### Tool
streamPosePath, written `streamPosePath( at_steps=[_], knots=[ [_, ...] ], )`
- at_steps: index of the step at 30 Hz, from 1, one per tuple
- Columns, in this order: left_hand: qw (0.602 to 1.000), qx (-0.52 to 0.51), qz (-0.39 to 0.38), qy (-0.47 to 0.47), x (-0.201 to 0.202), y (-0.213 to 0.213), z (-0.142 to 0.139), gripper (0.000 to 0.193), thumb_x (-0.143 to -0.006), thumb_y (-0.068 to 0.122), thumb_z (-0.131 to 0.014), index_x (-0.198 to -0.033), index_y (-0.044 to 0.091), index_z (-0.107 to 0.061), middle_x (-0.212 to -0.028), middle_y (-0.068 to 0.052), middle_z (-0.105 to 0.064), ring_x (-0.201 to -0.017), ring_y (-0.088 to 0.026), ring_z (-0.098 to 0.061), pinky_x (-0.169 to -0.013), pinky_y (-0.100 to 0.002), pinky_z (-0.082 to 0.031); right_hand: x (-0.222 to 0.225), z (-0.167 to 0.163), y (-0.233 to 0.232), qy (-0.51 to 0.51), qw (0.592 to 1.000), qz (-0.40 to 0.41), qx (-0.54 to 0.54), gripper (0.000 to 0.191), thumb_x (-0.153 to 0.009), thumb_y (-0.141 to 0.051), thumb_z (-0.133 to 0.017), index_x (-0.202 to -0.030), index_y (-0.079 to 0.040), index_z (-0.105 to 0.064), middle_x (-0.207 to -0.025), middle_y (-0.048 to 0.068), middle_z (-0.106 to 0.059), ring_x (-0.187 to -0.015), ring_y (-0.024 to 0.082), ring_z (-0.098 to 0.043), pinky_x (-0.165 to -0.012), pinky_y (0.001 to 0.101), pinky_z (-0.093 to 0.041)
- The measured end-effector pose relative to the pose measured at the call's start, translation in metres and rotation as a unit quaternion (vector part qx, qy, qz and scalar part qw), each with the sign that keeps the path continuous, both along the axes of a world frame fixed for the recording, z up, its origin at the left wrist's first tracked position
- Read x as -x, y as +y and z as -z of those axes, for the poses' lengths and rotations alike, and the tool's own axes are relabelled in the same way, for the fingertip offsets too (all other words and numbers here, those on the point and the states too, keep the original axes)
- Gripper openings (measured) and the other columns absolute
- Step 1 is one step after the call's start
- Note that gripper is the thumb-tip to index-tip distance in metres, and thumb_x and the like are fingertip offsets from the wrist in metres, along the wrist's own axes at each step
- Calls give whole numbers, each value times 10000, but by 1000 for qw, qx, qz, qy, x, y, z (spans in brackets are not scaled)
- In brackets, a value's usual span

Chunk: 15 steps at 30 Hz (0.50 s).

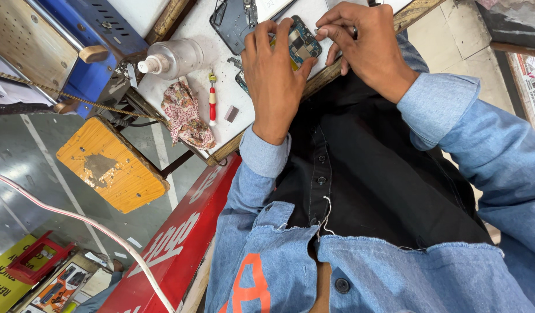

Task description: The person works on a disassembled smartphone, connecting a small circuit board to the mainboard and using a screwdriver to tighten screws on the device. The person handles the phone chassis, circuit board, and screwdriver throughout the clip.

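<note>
A white tabletop with a wooden edge is filling the top centre of the frame, above a grey floor and a yellow stool at left. The left hand is gripping an opened phone, fingers curled around it. The right hand is pinching something tiny over it. A clear bottle, a red screwdriver and a floral rag are lying just left.
</note>
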<state>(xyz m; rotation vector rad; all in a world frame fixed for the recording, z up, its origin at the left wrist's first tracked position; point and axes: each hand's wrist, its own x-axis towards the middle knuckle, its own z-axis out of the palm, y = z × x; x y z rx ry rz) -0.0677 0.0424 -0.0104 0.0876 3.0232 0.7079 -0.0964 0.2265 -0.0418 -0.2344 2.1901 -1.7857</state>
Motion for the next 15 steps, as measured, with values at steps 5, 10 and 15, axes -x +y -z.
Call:
streamPosePath(
  at_steps=[5, 10, 15],
  knots=[
    [1000, 0, -1, -8, 2, 3, -3, 749, -708, 243, -950, -1329, 39, -585, -1272, -118, -535, -1217, -314, -513, -1007, -466, -423, 1, 1, 0, 13, 1000, -4, -11, 124, -1117, -7, -616, -1182, 79, -679, -996, 183, -754, -738, 178, -766, -451, 224, -559],
    [1000, 10, -5, 4, 6, 9, -6, 738, -656, 194, -944, -1275, 17, -583, -1248, -130, -537, -1194, -327, -525, -969, -461, -433, 1, 0, 0, 15, 1000, -5, -18, 127, -1115, -18, -626, -1180, 77, -681, -988, 179, -756, -733, 175, -764, -456, 221, -557],
    [1000, -19, 1, -13, 18, 5, -6, 701, -566, 185, -958, -1140, 59, -576, -1124, -124, -538, -1101, -323, -558, -888, -455, -471, 2, -3, 0, -15, 1000, -4, -11, 136, -1110, -29, -624, -1181, 75, -674, -978, 171, -754, -715, 166, -759, -446, 217, -548]
  ],
)
